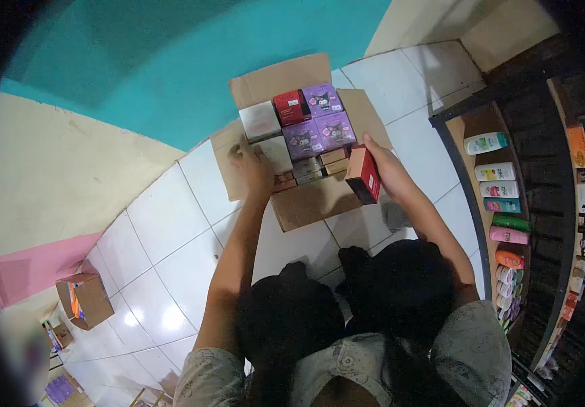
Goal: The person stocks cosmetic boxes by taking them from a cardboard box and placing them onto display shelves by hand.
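An open cardboard carton (306, 210) stands on the floor in front of me, its flaps folded outward. Purple boxes with a cartoon figure (304, 139), a red and black box (292, 106) and a white box (260, 121) fill its upper part. Smaller slim boxes (309, 168) lie lower, toward me. My right hand (386, 169) grips a red box with a tan side (364, 176) over the carton's right edge. At the left side of a second white box (277, 154) is my left hand (252, 168), its fingers blurred and partly hidden.
Shelves with shampoo and lotion bottles (498, 171) run along the right. A teal and cream wall (143, 81) rises beyond the carton. Another open carton (89, 302) sits on the white tiles (170, 264) at left. My knees are close below the carton.
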The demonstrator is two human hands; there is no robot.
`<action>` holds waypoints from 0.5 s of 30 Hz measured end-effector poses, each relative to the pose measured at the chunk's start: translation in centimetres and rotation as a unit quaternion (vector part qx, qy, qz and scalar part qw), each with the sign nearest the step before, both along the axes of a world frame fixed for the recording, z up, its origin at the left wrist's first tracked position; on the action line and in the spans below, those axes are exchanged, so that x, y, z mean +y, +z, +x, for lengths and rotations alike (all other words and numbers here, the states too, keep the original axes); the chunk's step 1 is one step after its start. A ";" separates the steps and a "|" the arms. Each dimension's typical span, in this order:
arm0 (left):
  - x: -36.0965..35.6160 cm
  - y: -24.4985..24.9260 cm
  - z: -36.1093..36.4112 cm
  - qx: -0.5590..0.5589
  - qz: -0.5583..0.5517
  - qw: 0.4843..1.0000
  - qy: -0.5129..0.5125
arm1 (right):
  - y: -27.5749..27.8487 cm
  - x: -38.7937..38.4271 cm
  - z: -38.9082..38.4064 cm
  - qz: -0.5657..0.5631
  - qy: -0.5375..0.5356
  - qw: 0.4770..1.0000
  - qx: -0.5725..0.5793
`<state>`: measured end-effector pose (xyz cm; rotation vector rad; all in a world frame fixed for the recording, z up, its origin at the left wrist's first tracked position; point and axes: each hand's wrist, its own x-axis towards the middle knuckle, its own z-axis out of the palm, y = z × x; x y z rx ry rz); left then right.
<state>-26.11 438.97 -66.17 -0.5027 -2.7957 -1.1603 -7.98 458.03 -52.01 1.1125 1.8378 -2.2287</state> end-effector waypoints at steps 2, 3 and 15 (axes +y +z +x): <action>0.5 -0.2 -0.3 0.045 0.018 0.999 -0.002 | 0.0 -0.2 0.3 -0.010 -0.005 1.000 0.008; 0.9 -0.3 -0.8 0.039 0.057 0.998 -0.011 | 0.0 -0.2 0.4 -0.013 -0.010 1.000 0.012; 0.3 -0.5 -1.3 -0.087 0.222 0.965 -0.107 | -2.6 0.6 1.1 0.073 0.000 0.995 0.065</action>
